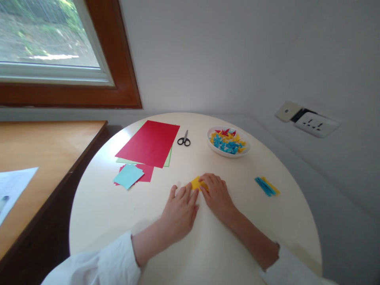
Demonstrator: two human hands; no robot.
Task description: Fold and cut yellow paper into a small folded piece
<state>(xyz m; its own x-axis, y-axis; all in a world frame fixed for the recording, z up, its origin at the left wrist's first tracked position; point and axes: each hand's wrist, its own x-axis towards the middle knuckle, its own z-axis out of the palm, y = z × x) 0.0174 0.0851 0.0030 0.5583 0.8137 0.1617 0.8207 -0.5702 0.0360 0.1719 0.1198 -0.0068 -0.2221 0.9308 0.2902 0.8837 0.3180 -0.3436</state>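
A small yellow piece of paper [196, 183] lies on the round cream table [118, 213] near its middle. My left hand [179, 213] rests flat beside it, fingers stretched out, fingertips touching the paper's left edge. My right hand [216, 194] presses down on the paper's right part with its fingers together. Most of the paper's right side is hidden under those fingers.
Behind lie a red sheet [150, 143] over a green one, a light blue square [128, 176] on smaller red paper, black scissors [184, 139], and a white bowl [228, 141] with several folded pieces. Blue and yellow strips [266, 186] lie right. A wooden desk [44, 158] stands left.
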